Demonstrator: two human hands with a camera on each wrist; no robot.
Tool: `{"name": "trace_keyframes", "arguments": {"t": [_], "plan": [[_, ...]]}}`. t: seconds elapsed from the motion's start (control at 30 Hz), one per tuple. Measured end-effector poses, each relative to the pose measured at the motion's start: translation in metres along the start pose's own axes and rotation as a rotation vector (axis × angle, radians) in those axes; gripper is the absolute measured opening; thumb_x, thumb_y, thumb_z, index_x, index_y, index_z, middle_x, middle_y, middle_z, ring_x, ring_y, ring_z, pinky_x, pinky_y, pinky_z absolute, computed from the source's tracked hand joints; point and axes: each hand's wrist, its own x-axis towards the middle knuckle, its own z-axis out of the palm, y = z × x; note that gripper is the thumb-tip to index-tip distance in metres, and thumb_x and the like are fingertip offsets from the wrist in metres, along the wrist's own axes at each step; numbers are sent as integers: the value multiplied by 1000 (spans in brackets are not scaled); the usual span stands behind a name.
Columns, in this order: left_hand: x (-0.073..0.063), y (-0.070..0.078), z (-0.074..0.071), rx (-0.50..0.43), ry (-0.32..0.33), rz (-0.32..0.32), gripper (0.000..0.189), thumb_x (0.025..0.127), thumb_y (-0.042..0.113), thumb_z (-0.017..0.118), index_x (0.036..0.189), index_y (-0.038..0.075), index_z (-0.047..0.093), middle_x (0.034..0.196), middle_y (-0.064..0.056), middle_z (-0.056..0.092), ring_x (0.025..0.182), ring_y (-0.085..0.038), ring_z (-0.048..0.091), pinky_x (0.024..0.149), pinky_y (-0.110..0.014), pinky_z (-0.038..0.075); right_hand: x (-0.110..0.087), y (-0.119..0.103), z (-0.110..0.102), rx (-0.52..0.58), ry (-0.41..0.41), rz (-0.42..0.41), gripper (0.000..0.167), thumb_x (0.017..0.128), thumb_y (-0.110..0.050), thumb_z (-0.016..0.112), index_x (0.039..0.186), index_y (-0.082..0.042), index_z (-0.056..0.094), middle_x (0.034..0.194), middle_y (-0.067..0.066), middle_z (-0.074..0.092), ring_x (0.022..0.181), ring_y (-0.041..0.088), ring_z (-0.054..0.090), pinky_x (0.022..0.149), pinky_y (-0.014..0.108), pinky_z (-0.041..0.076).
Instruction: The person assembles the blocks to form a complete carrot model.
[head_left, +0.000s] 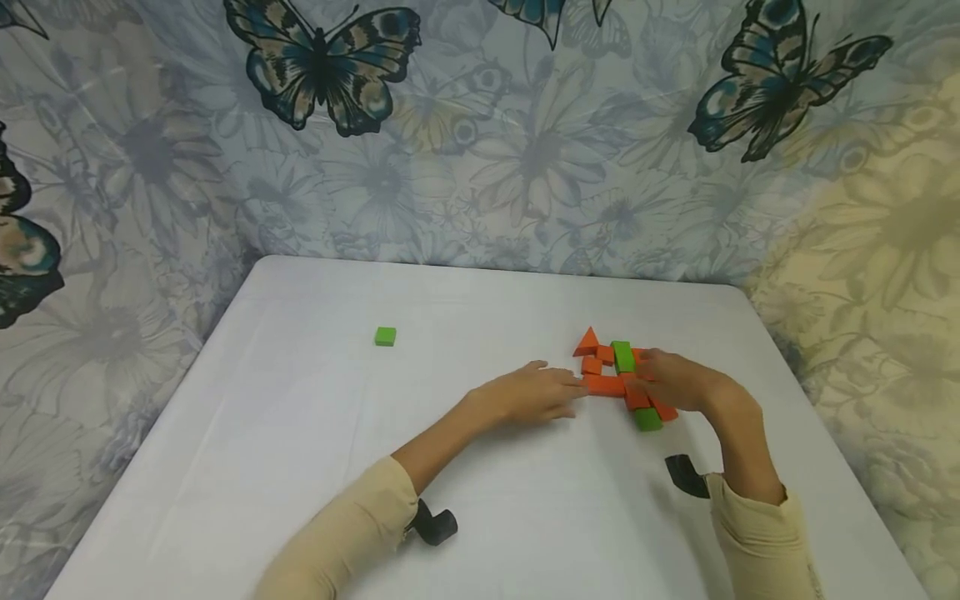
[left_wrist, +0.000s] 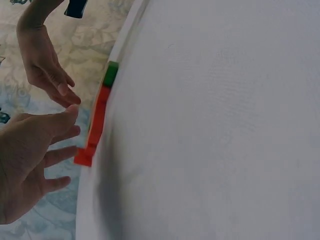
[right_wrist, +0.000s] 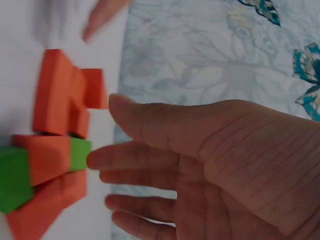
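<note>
On the right half of the table, orange and green blocks lie grouped together. A triangular orange block (head_left: 587, 343) tops the group, an upright green block (head_left: 622, 357) stands near its middle and another green block (head_left: 648, 420) is at its near end. My left hand (head_left: 534, 393) reaches in from the left, fingertips right at the long orange block (head_left: 604, 385), fingers spread and holding nothing. Over the group's right side, my right hand (head_left: 681, 380) hides some blocks; the right wrist view shows its fingers (right_wrist: 135, 156) extended beside a green block (right_wrist: 80, 154), with nothing gripped.
A lone green block (head_left: 386, 337) lies farther left on the white table (head_left: 262, 400). Behind the table hangs a butterfly-and-flower patterned backdrop (head_left: 525, 150). Black wrist mounts (head_left: 435, 527) stick out near both beige sleeves (head_left: 352, 525).
</note>
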Motion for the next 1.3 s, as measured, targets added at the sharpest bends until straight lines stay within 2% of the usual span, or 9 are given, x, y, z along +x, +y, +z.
{"name": "trace_keyframes", "arguments": {"t": [0.1, 0.2, 0.3, 0.4, 0.53, 0.67, 0.77, 1.1, 1.3], "plan": [[11, 9, 5, 43, -23, 17, 53, 111, 39, 50, 161, 22, 43, 167, 5, 43, 159, -16, 34, 133, -48, 28, -2, 1, 16, -61, -7, -20, 30, 103, -24, 64, 98, 3, 76, 135, 38, 56, 125, 54, 55, 104, 65, 51], [13, 13, 7, 69, -35, 21, 53, 110, 38, 52, 160, 22, 44, 165, 3, 46, 157, -15, 39, 132, -44, 30, -4, -3, 28, -82, 15, -56, 33, 99, -28, 72, 74, -7, 73, 132, 35, 58, 124, 53, 53, 103, 65, 52], [11, 14, 7, 137, -11, 37, 46, 108, 39, 57, 152, 24, 54, 148, 4, 60, 141, -14, 56, 123, -37, 42, -8, -6, 30, -32, 1, -84, 29, 97, -31, 74, 78, -9, 74, 148, 39, 49, 136, 58, 46, 106, 68, 50], [10, 15, 3, 201, 16, 47, 41, 106, 38, 61, 145, 26, 58, 135, 6, 65, 128, -14, 61, 111, -32, 48, -9, -6, 28, 11, 16, -114, 27, 94, -26, 78, 107, -3, 77, 146, 35, 53, 116, 46, 61, 95, 57, 59], [14, 15, 0, 208, -5, 47, 47, 108, 30, 59, 154, 28, 51, 154, 7, 56, 144, -16, 51, 117, -34, 45, -4, -3, 30, -29, 104, -130, 57, 89, -21, 83, 135, 5, 64, 125, 24, 68, 93, 29, 59, 83, 50, 60], [20, 15, 0, 177, -70, 59, 50, 111, 23, 51, 160, 34, 43, 168, 13, 39, 158, -17, 35, 125, -43, 40, 5, -2, 38, -86, 162, -108, 51, 85, -20, 87, 128, 2, 68, 114, 17, 71, 99, 35, 61, 86, 55, 59], [22, 16, 1, 196, -87, 91, 49, 112, 22, 50, 158, 37, 46, 165, 16, 43, 154, -15, 41, 120, -42, 45, 9, -3, 44, -112, 182, -89, 49, 81, -19, 90, 122, 0, 71, 108, 13, 69, 97, 32, 61, 87, 55, 59], [23, 15, 2, 317, -24, 70, 44, 108, 18, 59, 149, 32, 56, 149, 10, 55, 125, -14, 59, 97, -25, 54, 12, -7, 45, -162, 204, -84, 49, 81, -22, 91, 121, -1, 71, 97, 7, 67, 82, 20, 58, 79, 45, 60], [12, 9, -5, 316, 45, -30, 51, 106, 24, 62, 155, 27, 47, 150, 3, 53, 119, -18, 62, 104, -28, 52, 7, -14, 36, -147, 264, -113, 44, 85, -26, 88, 116, 0, 70, 95, 5, 66, 84, 21, 61, 82, 50, 59]]}}
